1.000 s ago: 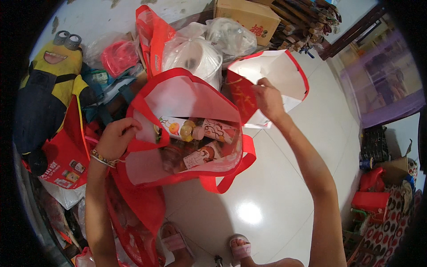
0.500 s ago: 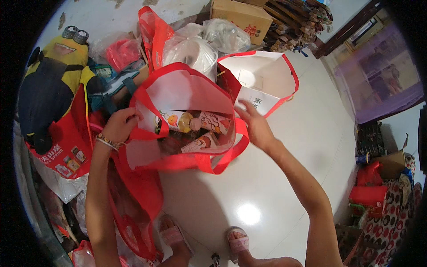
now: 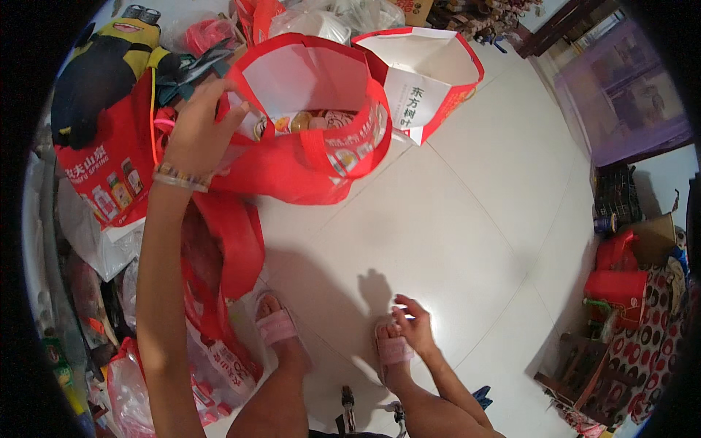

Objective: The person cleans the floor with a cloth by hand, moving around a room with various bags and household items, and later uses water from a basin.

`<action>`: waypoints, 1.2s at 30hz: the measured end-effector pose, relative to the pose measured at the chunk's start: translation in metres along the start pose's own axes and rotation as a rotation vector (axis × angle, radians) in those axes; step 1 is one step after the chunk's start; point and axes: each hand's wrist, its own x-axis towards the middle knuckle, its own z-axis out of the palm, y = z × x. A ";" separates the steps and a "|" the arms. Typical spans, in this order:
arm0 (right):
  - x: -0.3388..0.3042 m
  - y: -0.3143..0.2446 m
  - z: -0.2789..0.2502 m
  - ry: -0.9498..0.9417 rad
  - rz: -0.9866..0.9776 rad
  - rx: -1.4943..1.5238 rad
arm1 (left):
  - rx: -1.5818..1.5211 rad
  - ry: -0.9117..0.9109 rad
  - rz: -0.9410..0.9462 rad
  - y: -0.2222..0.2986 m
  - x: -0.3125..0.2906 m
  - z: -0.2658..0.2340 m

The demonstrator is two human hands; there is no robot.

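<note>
My left hand [image 3: 198, 131], with a beaded bracelet on its wrist, is at the left rim of a large red carrier bag [image 3: 285, 179]. Its thumb and fingers are apart, the fingertips close to or touching the rim. Inside the bag lie several drink bottles or packs [image 3: 321, 120], one with a yellowish top; the rim partly hides them. My right hand [image 3: 415, 327] hangs above my right foot, away from the bag, its fingers loosely bent and apart with nothing visible in them. Behind the bag's right side stands an open white and red carton [image 3: 416, 95].
A yellow and dark-blue plush figure [image 3: 109, 66] sits on a red printed bag [image 3: 117, 157] at the left. Another red bag [image 3: 244, 255] lies below my left wrist. Plastic-wrapped things [image 3: 321, 25] stand behind. A red box [image 3: 617, 292] and a spotted cloth [image 3: 650, 343] are at the right.
My right hand has left the bag's right side and come down near my right foot. The view has shifted, and the bag now sits higher in it, its front side showing more.
</note>
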 end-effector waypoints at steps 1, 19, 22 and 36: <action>-0.011 -0.002 0.003 -0.074 -0.066 -0.037 | -0.093 0.035 0.008 0.035 -0.013 -0.003; -0.079 0.046 0.040 -0.382 -0.022 -0.091 | 0.168 -1.331 0.151 0.129 -0.314 0.163; -0.080 0.063 0.042 -0.493 -0.023 -0.172 | 0.299 -1.418 -0.039 0.122 -0.325 0.180; -0.077 0.050 0.050 -0.471 0.071 -0.142 | -0.041 -1.146 -0.348 0.059 -0.355 0.202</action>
